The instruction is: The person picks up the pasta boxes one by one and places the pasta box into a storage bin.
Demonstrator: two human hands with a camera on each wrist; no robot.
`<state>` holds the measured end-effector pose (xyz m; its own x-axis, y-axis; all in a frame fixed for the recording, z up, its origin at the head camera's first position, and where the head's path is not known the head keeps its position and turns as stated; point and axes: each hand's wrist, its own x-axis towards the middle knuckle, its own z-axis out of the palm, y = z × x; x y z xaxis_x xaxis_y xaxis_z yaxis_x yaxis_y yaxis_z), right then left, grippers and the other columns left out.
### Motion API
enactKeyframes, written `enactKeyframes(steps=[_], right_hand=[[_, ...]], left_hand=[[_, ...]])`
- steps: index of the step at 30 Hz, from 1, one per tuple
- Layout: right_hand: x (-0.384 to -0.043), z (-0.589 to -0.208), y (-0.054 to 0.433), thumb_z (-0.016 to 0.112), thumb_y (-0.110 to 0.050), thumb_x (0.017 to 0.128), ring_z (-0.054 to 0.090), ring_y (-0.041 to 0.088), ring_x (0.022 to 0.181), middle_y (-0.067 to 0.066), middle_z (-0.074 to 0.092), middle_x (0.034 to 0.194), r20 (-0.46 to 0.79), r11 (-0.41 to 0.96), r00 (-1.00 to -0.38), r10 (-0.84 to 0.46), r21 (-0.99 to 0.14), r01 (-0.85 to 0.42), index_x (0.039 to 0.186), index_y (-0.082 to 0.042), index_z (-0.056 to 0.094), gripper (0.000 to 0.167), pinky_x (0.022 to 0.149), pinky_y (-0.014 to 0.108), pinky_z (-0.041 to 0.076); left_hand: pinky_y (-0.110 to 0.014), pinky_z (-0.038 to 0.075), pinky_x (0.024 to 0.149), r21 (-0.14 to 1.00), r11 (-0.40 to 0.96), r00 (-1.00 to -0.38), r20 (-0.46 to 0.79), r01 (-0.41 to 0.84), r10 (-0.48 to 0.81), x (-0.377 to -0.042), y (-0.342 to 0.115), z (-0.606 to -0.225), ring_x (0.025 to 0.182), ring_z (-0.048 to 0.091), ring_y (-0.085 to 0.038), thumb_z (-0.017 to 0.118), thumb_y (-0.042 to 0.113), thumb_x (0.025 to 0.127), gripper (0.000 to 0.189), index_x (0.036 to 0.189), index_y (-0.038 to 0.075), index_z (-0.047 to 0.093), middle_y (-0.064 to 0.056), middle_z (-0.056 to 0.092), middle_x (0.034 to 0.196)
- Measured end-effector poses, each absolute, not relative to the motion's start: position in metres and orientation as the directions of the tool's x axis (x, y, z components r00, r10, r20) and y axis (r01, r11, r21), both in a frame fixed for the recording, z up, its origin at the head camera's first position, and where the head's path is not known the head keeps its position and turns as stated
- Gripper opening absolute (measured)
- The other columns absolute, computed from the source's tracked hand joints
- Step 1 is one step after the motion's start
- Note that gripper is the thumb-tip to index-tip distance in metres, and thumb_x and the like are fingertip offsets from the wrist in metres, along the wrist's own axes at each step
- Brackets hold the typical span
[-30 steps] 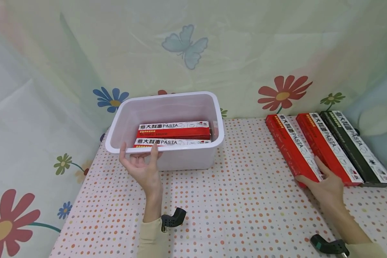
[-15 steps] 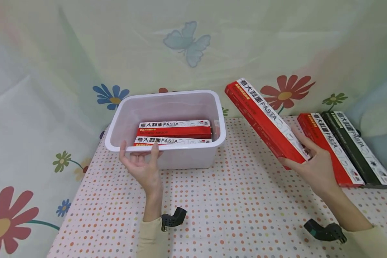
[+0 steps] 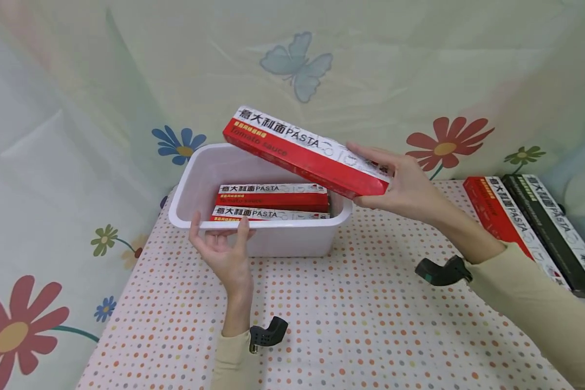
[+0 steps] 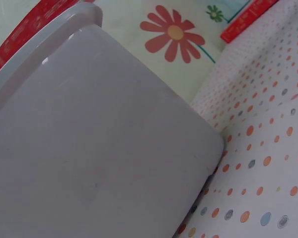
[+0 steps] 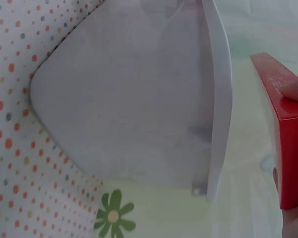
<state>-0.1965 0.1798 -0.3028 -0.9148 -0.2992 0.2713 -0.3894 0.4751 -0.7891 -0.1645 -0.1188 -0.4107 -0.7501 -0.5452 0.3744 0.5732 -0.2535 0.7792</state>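
In the head view, a white plastic bin (image 3: 292, 241) stands at the middle of the table. My left hand (image 3: 226, 265) holds its front rim, with the curled fingers under the lip. Above the bin's right side, my right hand (image 3: 404, 187) grips one end of a red and white pasta box (image 3: 304, 154) between thumb and fingers. That box slants, its far-left end raised over the back rim. Inside the bin lie two more pasta boxes (image 3: 273, 201), side by side. The right wrist view shows the held box's red end (image 5: 293, 158) beside the rim.
At the right of the table lie a red pasta box (image 3: 504, 216) and a dark green pasta box (image 3: 551, 233), next to each other. The dotted tablecloth (image 3: 346, 325) meets a flowered backdrop (image 3: 370, 81) behind the bin.
My right hand has lifted a red pasta box off the table at right and carried it left over the bin, turning it more crosswise. My left hand has kept its hold.
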Motion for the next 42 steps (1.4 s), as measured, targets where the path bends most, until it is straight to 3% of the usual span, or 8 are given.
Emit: enactKeyframes(steps=[8,13,17,22,27,31,37,42], right_hand=[[-0.229,-0.300,0.148,0.084,-0.007,0.079,0.055,0.025,0.117,0.007,0.061,0.145,0.175,0.477,-0.847,-0.502,-0.761,-0.440,0.154,-0.020,0.055,0.082,0.079,0.028,0.058],[-0.241,-0.303,0.137,0.083,-0.003,0.076,0.059,0.023,0.113,0.010,0.064,0.144,0.118,0.464,-0.768,-0.630,-0.736,-0.494,0.150,-0.010,0.058,0.078,0.082,0.027,0.056],[-0.248,-0.303,0.126,0.080,-0.002,0.075,0.060,0.020,0.114,0.007,0.066,0.140,0.076,0.455,-0.723,-0.686,-0.732,-0.508,0.148,-0.009,0.060,0.076,0.087,0.029,0.056],[-0.255,-0.298,0.108,0.077,-0.003,0.072,0.067,0.025,0.087,0.008,0.070,0.130,-0.009,0.500,-0.729,-0.684,-0.734,-0.460,0.147,-0.012,0.061,0.077,0.069,0.036,0.063],[-0.263,-0.301,0.095,0.074,-0.003,0.074,0.060,0.025,0.056,0.006,0.076,0.107,-0.093,0.534,-0.696,-0.712,-0.715,-0.450,0.148,-0.013,0.061,0.076,0.049,0.033,0.058],[-0.268,-0.304,0.094,0.075,-0.003,0.073,0.061,0.020,0.066,0.004,0.077,0.112,-0.078,0.527,-0.681,-0.728,-0.698,-0.484,0.146,-0.012,0.063,0.074,0.054,0.030,0.057],[-0.271,-0.314,0.097,0.078,-0.004,0.076,0.056,0.020,0.110,0.005,0.068,0.138,-0.053,0.513,-0.666,-0.744,-0.684,-0.518,0.146,-0.010,0.062,0.072,0.077,0.028,0.054],[-0.270,-0.317,0.101,0.077,-0.003,0.078,0.063,0.021,0.101,0.007,0.063,0.144,-0.039,0.508,-0.679,-0.733,-0.695,-0.509,0.147,-0.012,0.061,0.072,0.066,0.030,0.060]], left_hand=[[-0.039,0.068,0.084,0.795,-0.231,-0.756,0.378,0.561,-0.535,-0.164,-0.117,-0.411,0.107,0.061,-0.035,0.075,-0.006,0.090,0.084,0.156,0.007,0.025,-0.019,0.053,0.144],[-0.039,0.069,0.080,0.789,-0.230,-0.746,0.380,0.570,-0.546,-0.164,-0.118,-0.411,0.100,0.063,-0.026,0.077,-0.006,0.090,0.083,0.155,0.008,0.027,-0.026,0.052,0.143],[-0.040,0.069,0.081,0.778,-0.232,-0.736,0.388,0.584,-0.554,-0.163,-0.121,-0.411,0.107,0.063,-0.031,0.076,-0.006,0.090,0.085,0.156,0.004,0.024,-0.028,0.049,0.146],[-0.040,0.068,0.084,0.776,-0.224,-0.734,0.400,0.590,-0.549,-0.163,-0.122,-0.412,0.119,0.058,-0.042,0.075,-0.006,0.091,0.086,0.157,0.002,0.021,-0.031,0.042,0.153],[-0.038,0.068,0.086,0.779,-0.229,-0.736,0.387,0.583,-0.555,-0.161,-0.120,-0.414,0.126,0.051,-0.052,0.076,-0.006,0.091,0.085,0.157,0.005,0.023,-0.033,0.041,0.153],[-0.038,0.068,0.086,0.783,-0.229,-0.741,0.389,0.579,-0.547,-0.160,-0.119,-0.416,0.126,0.050,-0.055,0.076,-0.005,0.091,0.087,0.158,0.004,0.021,-0.033,0.040,0.153],[-0.038,0.067,0.088,0.779,-0.216,-0.725,0.392,0.589,-0.567,-0.161,-0.118,-0.414,0.127,0.049,-0.055,0.074,-0.008,0.091,0.084,0.157,0.004,0.024,-0.033,0.041,0.153],[-0.041,0.065,0.092,0.782,-0.216,-0.723,0.381,0.585,-0.576,-0.164,-0.116,-0.410,0.128,0.049,-0.055,0.075,-0.006,0.091,0.084,0.156,0.005,0.024,-0.033,0.041,0.152]])
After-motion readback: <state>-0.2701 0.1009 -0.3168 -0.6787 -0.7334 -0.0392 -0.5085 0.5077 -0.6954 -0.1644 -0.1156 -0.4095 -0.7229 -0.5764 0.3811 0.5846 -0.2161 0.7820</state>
